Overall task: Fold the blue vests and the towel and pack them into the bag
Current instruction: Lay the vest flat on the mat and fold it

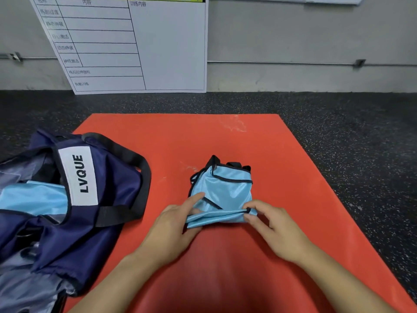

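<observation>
Vest (222,190) underside hidden, bag (67,199) cropped left

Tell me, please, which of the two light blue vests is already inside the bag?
The blue vest showing through the navy bag's opening at left. The other, the folded vest, lies on the red mat, gripped by both hands.

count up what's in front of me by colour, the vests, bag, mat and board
Light blue: 2, the vest in my hands, another vest in the bag
Navy: 1, the bag
Red: 1, the mat
White: 1, the board
Total: 5
</observation>
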A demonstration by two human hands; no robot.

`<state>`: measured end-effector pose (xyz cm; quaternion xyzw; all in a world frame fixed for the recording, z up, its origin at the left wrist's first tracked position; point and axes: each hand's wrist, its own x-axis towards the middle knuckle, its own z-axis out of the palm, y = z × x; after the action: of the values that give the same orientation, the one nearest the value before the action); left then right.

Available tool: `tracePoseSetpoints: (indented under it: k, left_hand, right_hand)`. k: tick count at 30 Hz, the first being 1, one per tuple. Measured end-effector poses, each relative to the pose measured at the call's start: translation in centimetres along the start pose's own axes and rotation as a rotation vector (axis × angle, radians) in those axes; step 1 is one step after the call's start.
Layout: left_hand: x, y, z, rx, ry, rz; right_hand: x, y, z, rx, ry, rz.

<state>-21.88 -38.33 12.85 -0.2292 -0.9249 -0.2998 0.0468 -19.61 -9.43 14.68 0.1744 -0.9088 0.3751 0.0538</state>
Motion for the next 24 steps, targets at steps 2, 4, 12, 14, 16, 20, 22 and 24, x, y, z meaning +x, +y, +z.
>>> tracePoseSetpoints:
  k: [2, 4, 12, 14, 16, 20, 22, 24]
  left_hand:
    - [0.5, 0.5, -0.3, -0.054, 0.045, -0.036]
    - [0.9, 1.0, -0.6, -0.166, 0.065, -0.096]
    - [1.4, 0.7, -0.2, -0.571, 0.061, -0.234]
    - [1.2, 1.1, -0.6, -0.657, 0.046, -0.251]
    - [1.0, 1.5, -0.9, -0.789, -0.015, -0.227]
    - [0.4, 1.3, -1.0, -0.677, -0.116, -0.119]
    - [0.3, 0.8, -0.7, -0.533, -0.113, -0.11]
    - [0.3, 0.4, -0.3, -0.442, -0.089, -0.146]
  right_hand:
    - [0.5, -0.3, -0.2, 0.078, 0.037, 0.045]
    - [0.8, -1.0, -0.2, 0.259, 0.048, 0.124]
    - [0.3, -1.5, -1.1, 0.421, -0.248, 0.218]
    - [0.5, -0.9, -0.4, 0.321, -0.21, 0.206]
    - [0.8, -0.1, 0.0, 0.28, -0.15, 0.239]
    - [1.5, 0.7, -0.1, 0.293, -0.093, 0.254]
    - [1.7, 0.7, 0.2, 0.309, -0.073, 0.241]
    - [1.8, 0.5, 0.4, 0.346, -0.047, 0.236]
